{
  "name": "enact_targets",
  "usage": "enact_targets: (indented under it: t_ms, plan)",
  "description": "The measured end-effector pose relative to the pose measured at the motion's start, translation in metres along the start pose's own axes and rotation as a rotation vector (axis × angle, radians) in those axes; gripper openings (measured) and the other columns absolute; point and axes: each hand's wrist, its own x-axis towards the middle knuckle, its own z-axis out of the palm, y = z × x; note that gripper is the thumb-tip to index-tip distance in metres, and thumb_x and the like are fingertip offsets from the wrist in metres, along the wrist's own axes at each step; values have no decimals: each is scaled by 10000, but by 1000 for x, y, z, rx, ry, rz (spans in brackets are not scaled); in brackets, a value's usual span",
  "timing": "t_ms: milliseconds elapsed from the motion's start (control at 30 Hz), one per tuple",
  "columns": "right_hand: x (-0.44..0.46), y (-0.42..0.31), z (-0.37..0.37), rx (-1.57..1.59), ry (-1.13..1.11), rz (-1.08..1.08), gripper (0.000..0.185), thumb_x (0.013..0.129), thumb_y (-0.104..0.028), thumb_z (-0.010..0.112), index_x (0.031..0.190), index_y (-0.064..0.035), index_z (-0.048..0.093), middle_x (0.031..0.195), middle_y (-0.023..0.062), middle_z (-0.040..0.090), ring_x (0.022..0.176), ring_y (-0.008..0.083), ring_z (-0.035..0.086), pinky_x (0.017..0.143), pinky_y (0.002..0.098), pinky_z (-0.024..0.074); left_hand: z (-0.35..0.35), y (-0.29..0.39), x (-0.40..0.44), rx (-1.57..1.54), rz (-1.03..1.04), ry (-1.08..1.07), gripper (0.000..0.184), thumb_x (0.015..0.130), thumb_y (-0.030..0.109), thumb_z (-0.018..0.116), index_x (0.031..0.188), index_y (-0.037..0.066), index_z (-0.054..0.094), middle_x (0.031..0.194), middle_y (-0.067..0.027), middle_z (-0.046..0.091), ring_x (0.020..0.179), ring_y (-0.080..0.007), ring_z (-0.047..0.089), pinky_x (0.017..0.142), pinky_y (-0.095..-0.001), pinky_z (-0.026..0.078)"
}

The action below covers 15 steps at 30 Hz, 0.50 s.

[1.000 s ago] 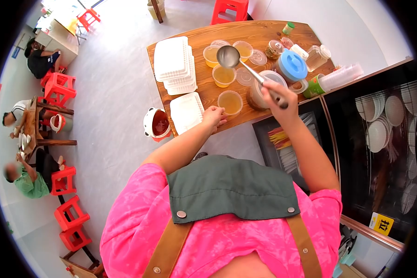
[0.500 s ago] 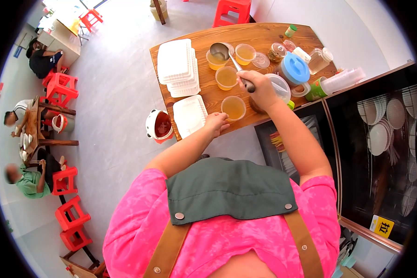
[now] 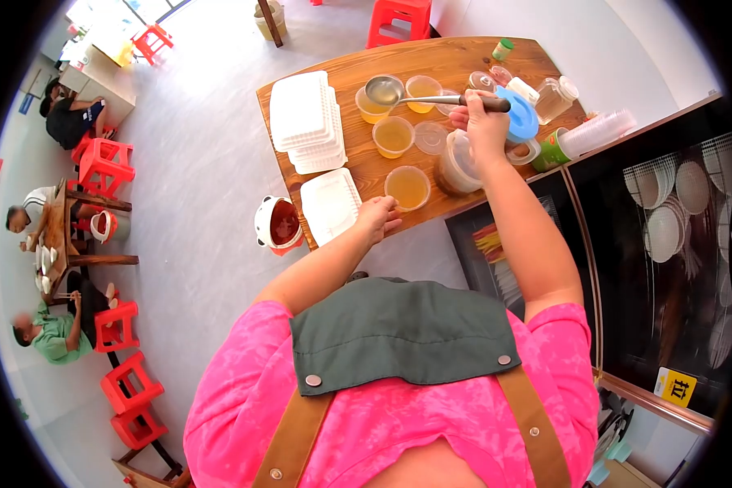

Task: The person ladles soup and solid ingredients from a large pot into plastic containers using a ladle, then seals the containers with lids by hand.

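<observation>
My right hand (image 3: 484,128) is closed round the dark handle of a metal ladle (image 3: 384,90), held level. Its bowl hangs over the rim of a plastic cup of yellow liquid (image 3: 371,109). Similar filled cups stand near it, one at the back (image 3: 423,88) and one in the middle (image 3: 393,137). My left hand (image 3: 377,219) rests at the table's front edge, fingers loosely extended beside the nearest filled cup (image 3: 407,189); whether they touch it I cannot tell. Under my right forearm stands a clear container (image 3: 459,166), partly covered by the arm.
White foam boxes (image 3: 302,114) are stacked on the wooden table's left, with another box (image 3: 330,203) in front. A blue-lidded jug (image 3: 522,122), jars and stacked plastic cups (image 3: 598,137) line the right. A bin (image 3: 283,223) stands left; a dish cabinet (image 3: 667,244) stands right.
My right hand has moved up and to the right, turning the ladle's handle from slanting toward me to nearly sideways. A clear lid and the container show more. My left hand stays about where it was.
</observation>
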Motion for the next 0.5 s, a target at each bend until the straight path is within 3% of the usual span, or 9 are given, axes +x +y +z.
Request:
enact_targets:
  t_ms: [300,367,433,500]
  plan:
    - [20,0,-24,-50,-7,-196,150,826,-142,566,886,-7,537,628,78,576,512,129,572,484,227,477,5,7,-9,-14,10,-22,140,760,118,532,882,70,484,836,-51,481,792,-193,507,695,-357,500]
    - [21,7,-28,-203,-45,-314,121,819,-139,579,867,-30,555,630,52,564,523,114,553,494,226,457,7,6,-9,-5,35,-16,147,754,123,537,880,71,483,842,-51,480,805,-192,499,701,-366,498]
    - [31,25,-41,-390,-109,-474,105,813,-132,589,868,-45,573,666,32,563,583,99,541,520,229,438,2,4,-4,1,63,-55,183,733,137,549,887,68,478,868,-62,468,844,-192,471,718,-392,491]
    - [35,41,-46,-337,-149,-480,114,810,-109,587,906,-48,579,766,17,566,678,80,515,581,225,431,3,8,-10,10,48,-64,273,714,149,563,945,58,448,893,-72,435,856,-206,451,738,-429,476]
